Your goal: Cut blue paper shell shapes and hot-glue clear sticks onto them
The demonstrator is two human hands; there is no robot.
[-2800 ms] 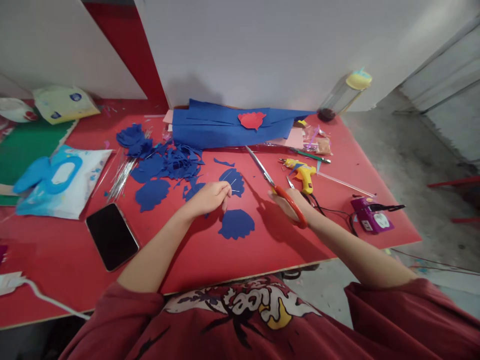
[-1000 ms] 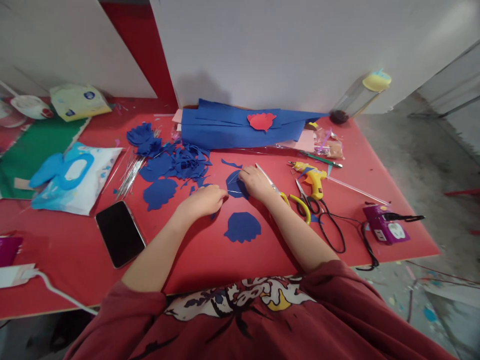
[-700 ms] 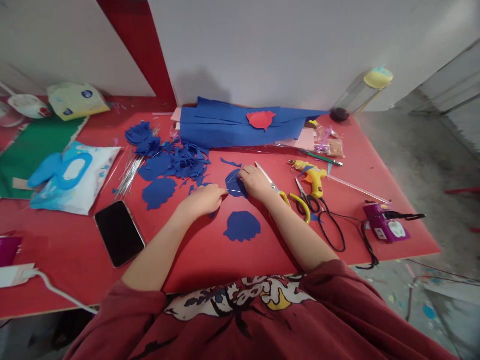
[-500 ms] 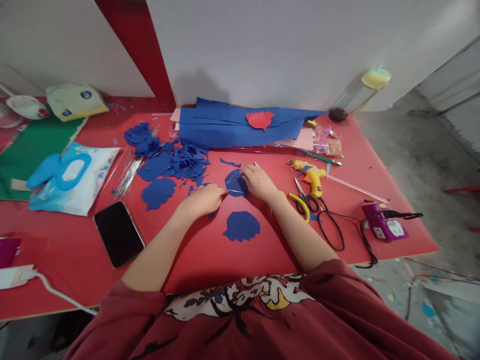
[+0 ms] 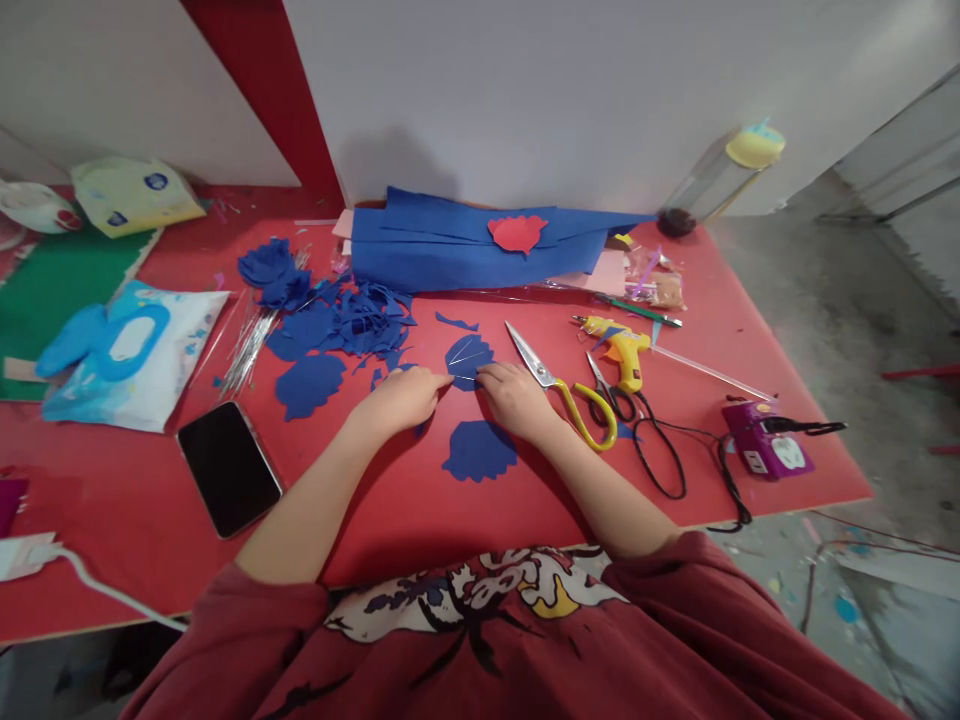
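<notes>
My left hand (image 5: 401, 398) rests on the red table (image 5: 420, 500), fingers pinched on a thin wire at the near edge of a small blue petal (image 5: 466, 357). My right hand (image 5: 514, 397) lies just right of it, fingers curled and fingertips touching the same petal and wire. A larger blue scalloped petal (image 5: 478, 451) lies flat just below both hands. Yellow-handled scissors (image 5: 562, 385) lie on the table right of my right hand, untouched.
A pile of blue scraps and petals (image 5: 330, 325) and a bundle of wires (image 5: 244, 350) lie to the left. Folded blue sheets (image 5: 465, 250) sit at the back. A glue gun (image 5: 619, 345), small scissors (image 5: 600, 385), phone (image 5: 227, 467), wipes pack (image 5: 127, 350) and purple device (image 5: 765, 450) surround the hands.
My right hand set the scissors down on the table, reached to the small blue petal, then drew back toward me to its near edge. My left hand stayed on the wire.
</notes>
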